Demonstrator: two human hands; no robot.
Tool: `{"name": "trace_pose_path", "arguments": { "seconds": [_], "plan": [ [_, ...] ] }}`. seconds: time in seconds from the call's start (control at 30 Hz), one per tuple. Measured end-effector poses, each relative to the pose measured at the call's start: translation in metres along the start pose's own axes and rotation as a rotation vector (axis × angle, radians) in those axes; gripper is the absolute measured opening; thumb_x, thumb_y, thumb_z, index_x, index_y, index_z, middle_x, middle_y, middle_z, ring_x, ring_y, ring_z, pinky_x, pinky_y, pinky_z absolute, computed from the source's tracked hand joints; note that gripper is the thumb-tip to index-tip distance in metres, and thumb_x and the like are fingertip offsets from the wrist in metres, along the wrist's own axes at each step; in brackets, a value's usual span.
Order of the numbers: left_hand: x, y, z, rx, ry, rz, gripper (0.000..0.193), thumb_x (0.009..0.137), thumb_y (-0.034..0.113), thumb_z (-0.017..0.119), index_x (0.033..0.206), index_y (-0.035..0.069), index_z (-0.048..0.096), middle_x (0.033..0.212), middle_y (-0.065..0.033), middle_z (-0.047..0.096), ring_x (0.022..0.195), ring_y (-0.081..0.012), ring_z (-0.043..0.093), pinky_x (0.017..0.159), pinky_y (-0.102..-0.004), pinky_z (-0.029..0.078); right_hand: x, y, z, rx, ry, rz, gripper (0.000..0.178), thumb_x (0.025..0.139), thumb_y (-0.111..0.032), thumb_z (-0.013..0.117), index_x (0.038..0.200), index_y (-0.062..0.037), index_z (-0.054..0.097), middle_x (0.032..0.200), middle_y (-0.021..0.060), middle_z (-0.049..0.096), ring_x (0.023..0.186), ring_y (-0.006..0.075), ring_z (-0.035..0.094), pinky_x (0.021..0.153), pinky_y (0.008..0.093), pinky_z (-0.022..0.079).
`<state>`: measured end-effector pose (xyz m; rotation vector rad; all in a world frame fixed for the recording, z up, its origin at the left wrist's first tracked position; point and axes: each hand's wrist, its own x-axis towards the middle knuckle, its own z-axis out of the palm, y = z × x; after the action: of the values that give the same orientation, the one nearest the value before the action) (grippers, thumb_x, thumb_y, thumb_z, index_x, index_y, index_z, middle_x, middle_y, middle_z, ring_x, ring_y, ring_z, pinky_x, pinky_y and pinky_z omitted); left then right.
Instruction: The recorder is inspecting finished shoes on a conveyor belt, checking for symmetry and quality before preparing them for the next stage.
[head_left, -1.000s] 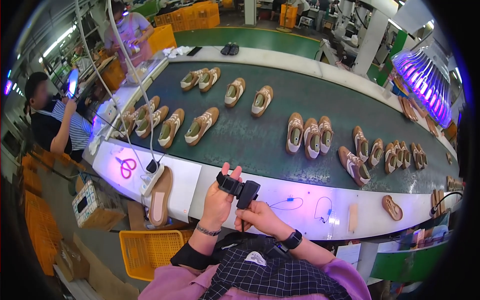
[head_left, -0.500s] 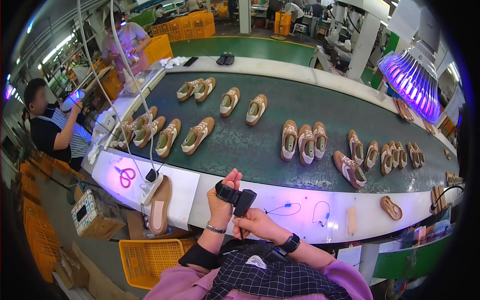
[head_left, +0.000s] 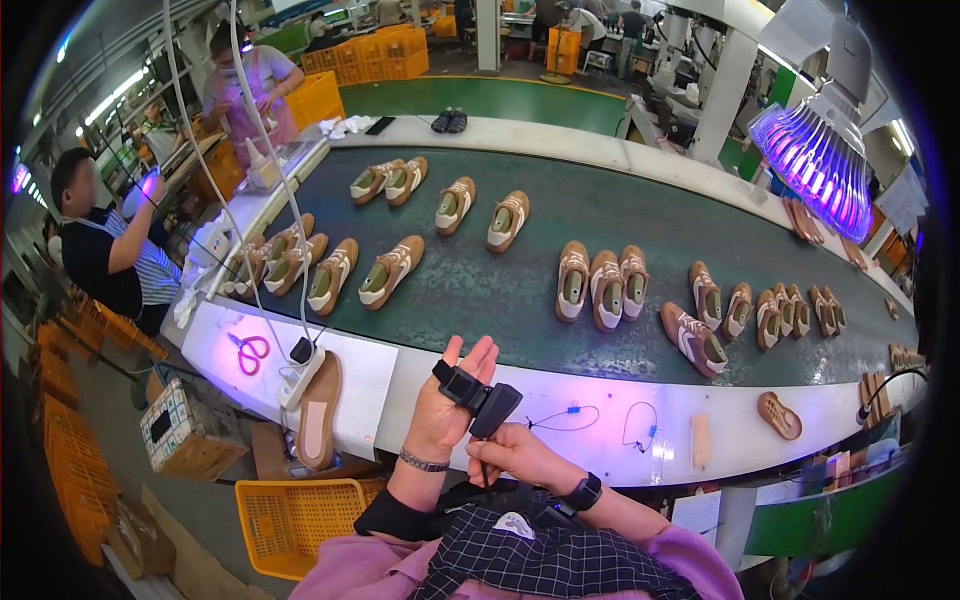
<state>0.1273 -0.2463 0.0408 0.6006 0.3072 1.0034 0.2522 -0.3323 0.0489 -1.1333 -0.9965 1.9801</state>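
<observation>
My left hand [head_left: 436, 412] is held palm up in front of me, its fingers stretched out. A black strap with a small black box-shaped device [head_left: 495, 408] goes around it near the thumb and fingers. My right hand [head_left: 518, 456] is just below the device, its fingers pinched on a thin black cable or strap end [head_left: 486, 472] that hangs from it. Beyond my hands, several brown and white sneakers [head_left: 396, 270] stand on the dark green conveyor belt [head_left: 470, 300].
On the white bench edge [head_left: 420, 390] lie red-handled scissors [head_left: 250, 354], a shoe sole [head_left: 320, 410], a power strip [head_left: 300, 376], wire loops [head_left: 572, 410] and a brown shoe part [head_left: 778, 415]. A yellow crate [head_left: 300, 525] stands below. A purple-lit lamp [head_left: 815, 160] hangs right. Two people work at left.
My left hand has tilted so its palm faces up more and its fingers spread. My right hand keeps its pinch below the device. The sneakers appear slightly further left.
</observation>
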Motion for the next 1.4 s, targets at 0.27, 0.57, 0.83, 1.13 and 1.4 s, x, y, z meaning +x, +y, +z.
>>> {"name": "trace_pose_path", "arguments": {
  "seconds": [0.27,0.57,0.83,1.13,1.4],
  "plan": [
    [0.006,-0.008,0.015,-0.149,-0.024,0.303,0.058,0.094,0.013,0.046,0.145,0.015,0.018,0.148,-0.0125,0.023,0.136,-0.0258,0.023,0.112,-0.0379,0.020,-0.008,-0.002,0.004,-0.024,0.022,-0.053,0.021,0.092,-0.020,0.051,0.088,0.0003,0.055,0.073,0.0064,0.064,0.063,0.0129,0.062,0.055,0.0222,0.050],
    [0.003,-0.011,0.023,0.270,-0.060,0.287,0.056,0.097,0.018,0.041,0.144,0.005,0.013,0.150,-0.0112,0.016,0.139,-0.0224,0.015,0.113,-0.0353,0.014,-0.022,-0.006,0.004,-0.138,0.429,-0.361,0.027,0.085,-0.020,0.062,0.098,0.0016,0.052,0.092,0.0109,0.059,0.074,0.0169,0.059,0.064,0.0252,0.048],
    [0.004,-0.025,0.030,0.816,-0.041,0.357,0.063,0.092,0.007,0.040,0.146,0.010,0.007,0.152,-0.0101,0.012,0.139,-0.0210,0.013,0.110,-0.0359,0.017,-0.019,-0.042,-0.004,-1.002,0.764,-0.972,0.039,0.072,-0.018,0.070,0.105,-0.0025,0.058,0.107,0.0114,0.055,0.104,0.0328,0.049,0.094,0.0427,0.038],
    [0.007,-0.051,0.025,1.241,-0.059,0.617,0.080,0.086,0.016,0.054,0.146,0.011,0.001,0.150,-0.0198,-0.007,0.139,-0.0346,0.007,0.109,-0.0423,0.018,-0.024,-0.044,-0.017,-0.953,0.661,-0.918,0.028,0.072,-0.019,0.069,0.094,-0.0041,0.060,0.106,0.0137,0.051,0.101,0.0284,0.046,0.088,0.0373,0.037],
    [0.008,-0.058,0.024,1.550,-0.005,0.607,0.083,0.083,0.016,0.058,0.147,0.014,0.004,0.148,-0.0275,-0.006,0.136,-0.0450,0.010,0.105,-0.0457,0.028,-0.026,-0.042,-0.025,-0.953,0.575,-0.897,0.018,0.069,-0.015,0.068,0.076,-0.0047,0.055,0.110,0.0137,0.047,0.109,0.0311,0.041,0.094,0.0430,0.032]
  ]
}}
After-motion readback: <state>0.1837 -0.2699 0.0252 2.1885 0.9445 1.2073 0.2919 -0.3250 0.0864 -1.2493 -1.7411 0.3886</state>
